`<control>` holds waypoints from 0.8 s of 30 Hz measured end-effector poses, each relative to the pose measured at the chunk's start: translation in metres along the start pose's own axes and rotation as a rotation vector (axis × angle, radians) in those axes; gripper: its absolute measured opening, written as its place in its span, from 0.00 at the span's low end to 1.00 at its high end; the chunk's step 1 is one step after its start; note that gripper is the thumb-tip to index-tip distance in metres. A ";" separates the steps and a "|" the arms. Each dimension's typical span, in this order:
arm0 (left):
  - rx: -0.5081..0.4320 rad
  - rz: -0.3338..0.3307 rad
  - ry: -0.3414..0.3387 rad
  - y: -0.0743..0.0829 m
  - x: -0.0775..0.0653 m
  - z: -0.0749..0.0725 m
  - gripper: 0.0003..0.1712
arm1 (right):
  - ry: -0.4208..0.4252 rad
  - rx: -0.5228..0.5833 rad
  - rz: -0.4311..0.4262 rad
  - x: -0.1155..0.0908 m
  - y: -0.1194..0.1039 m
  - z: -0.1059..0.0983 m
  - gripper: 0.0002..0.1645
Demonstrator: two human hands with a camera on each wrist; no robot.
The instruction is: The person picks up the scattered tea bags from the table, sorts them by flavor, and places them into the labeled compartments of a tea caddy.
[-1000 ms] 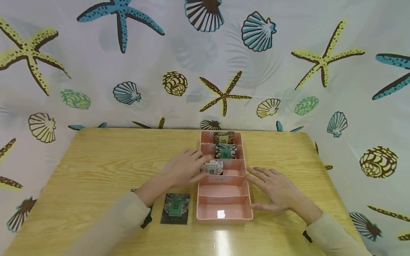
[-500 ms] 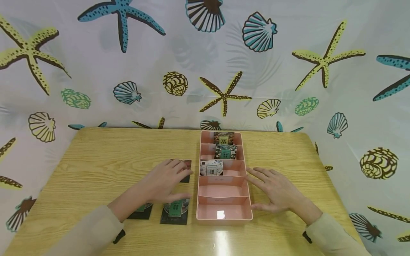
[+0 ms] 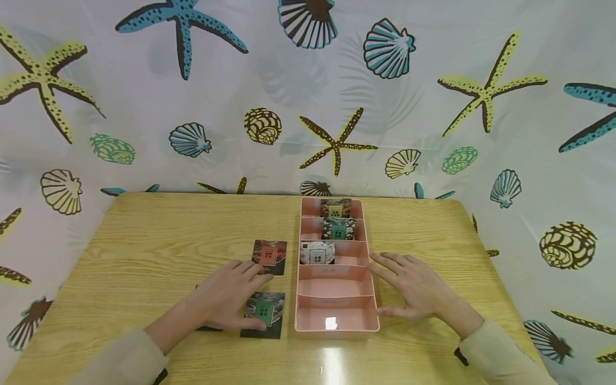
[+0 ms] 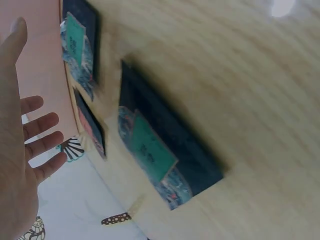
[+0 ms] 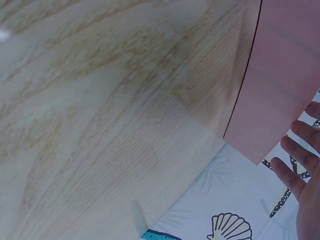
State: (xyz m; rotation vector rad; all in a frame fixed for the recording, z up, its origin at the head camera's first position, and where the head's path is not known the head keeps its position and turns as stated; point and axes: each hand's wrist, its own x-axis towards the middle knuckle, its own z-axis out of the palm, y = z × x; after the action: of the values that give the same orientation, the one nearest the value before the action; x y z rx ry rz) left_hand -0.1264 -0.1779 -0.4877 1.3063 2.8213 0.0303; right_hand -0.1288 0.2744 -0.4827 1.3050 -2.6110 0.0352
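Note:
My left hand (image 3: 221,299) is spread over the left of the table, holding nothing. Below its fingers lie two dark sachets, one with a red label (image 3: 269,252) and one with a green label (image 3: 263,310). Its wrist mostly covers a third, also green-labelled sachet (image 4: 150,150), plainer in the left wrist view. To the right is a pink divided box (image 3: 335,280). Three sachets stand in its rear compartments: a brown one (image 3: 336,206), a dark green one (image 3: 339,229) and a whitish one (image 3: 317,253). My right hand (image 3: 414,289) has its fingertips at the box's right side.
The two front compartments of the box show bare pink floors. A wooden table (image 3: 159,235) carries everything. Behind it hangs a cloth (image 3: 216,96) printed with starfish and shells, which also borders the table's sides.
My left hand has drawn back from the whitish sachet in the box, moving left and toward me, uncovering the red-labelled sachet. My right hand has stayed by the box.

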 end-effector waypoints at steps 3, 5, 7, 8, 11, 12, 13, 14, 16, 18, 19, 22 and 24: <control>-0.029 -0.013 -0.015 0.000 -0.004 0.006 0.57 | -0.006 0.004 0.003 0.000 0.000 -0.001 0.55; -0.040 -0.020 -0.018 0.000 -0.005 0.010 0.57 | -0.008 0.007 0.005 0.000 -0.001 -0.001 0.55; -0.039 -0.027 -0.016 0.000 -0.007 0.013 0.57 | -0.010 0.008 0.007 0.000 -0.001 -0.001 0.55; -0.037 -0.030 -0.016 0.000 -0.008 0.014 0.57 | -0.012 0.007 0.008 0.000 -0.001 -0.002 0.55; -0.037 -0.037 -0.033 0.000 -0.009 0.020 0.58 | -0.016 0.007 0.010 0.000 -0.001 -0.002 0.55; -0.035 -0.035 -0.039 0.000 -0.010 0.022 0.58 | -0.018 0.007 0.010 0.000 -0.001 -0.002 0.55; -0.034 -0.034 -0.043 0.000 -0.010 0.025 0.59 | -0.019 0.006 0.010 0.000 -0.001 -0.002 0.55; -0.029 -0.030 -0.045 0.000 -0.011 0.027 0.59 | -0.019 0.007 0.010 0.000 -0.002 -0.002 0.54; -0.024 -0.026 -0.043 0.000 -0.012 0.032 0.58 | -0.017 0.007 0.010 0.000 -0.002 -0.001 0.54; -0.015 -0.021 -0.033 0.001 -0.013 0.035 0.57 | -0.014 0.005 0.009 0.000 -0.002 -0.001 0.54; -0.011 -0.019 -0.025 0.001 -0.013 0.036 0.56 | -0.012 0.005 0.008 0.000 -0.001 -0.001 0.54; -0.004 -0.009 0.002 0.002 -0.013 0.038 0.53 | -0.008 0.002 0.006 0.000 -0.001 0.000 0.54; 0.001 -0.001 0.018 0.002 -0.013 0.039 0.51 | -0.008 0.002 0.006 0.000 -0.001 0.000 0.54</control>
State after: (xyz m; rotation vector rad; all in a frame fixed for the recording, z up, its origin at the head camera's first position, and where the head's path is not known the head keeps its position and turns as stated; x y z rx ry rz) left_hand -0.1147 -0.1862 -0.5259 1.3117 2.8373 0.0417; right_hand -0.1281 0.2740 -0.4826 1.3009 -2.6220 0.0343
